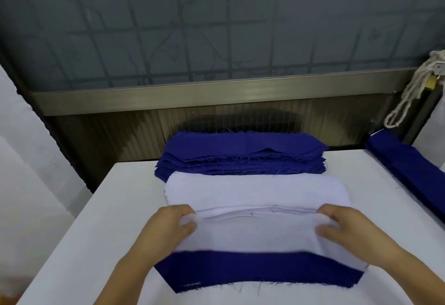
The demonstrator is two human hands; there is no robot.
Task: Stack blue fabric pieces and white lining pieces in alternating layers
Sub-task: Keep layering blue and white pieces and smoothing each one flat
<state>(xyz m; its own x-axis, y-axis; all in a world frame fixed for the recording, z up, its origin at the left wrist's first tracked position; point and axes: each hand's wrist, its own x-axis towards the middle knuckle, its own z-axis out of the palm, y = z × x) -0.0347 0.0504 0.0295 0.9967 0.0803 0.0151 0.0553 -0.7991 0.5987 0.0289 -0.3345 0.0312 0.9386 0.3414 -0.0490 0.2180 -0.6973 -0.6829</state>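
white table [115, 208]: a broad flat top is used as the work surface, so that flat pieces can be laid out in rows from far to near.
blue fabric stack [240, 154]: a thick pile of cut blue pieces is kept at the far edge of the table, just behind the white pile, presumably so that each colour can be reached in turn.
second blue pile [407, 167]: a further run of blue cloth is laid along the right edge, well apart from the work in hand; what it is for cannot be told.
white lining stack [257, 190]: the supply of white pieces is set between the blue stack and the near blue piece, its front edge touching the piece being lifted.
near blue piece [260, 269]: one blue piece is spread flat nearest the person as the layer to be covered; only its front band is seen, the rest being hidden under white.
top white lining piece [255, 232]: it is held raised at its far edge and draped over the blue piece, judged to be drawn into register over it.
left hand [168, 225]: the lining's left corner is pinched between thumb and curled fingers.
right hand [344, 227]: the right corner is pinched likewise, so that the edge is kept taut and level.
cord [409, 92]: a pale cord is hung at the right.
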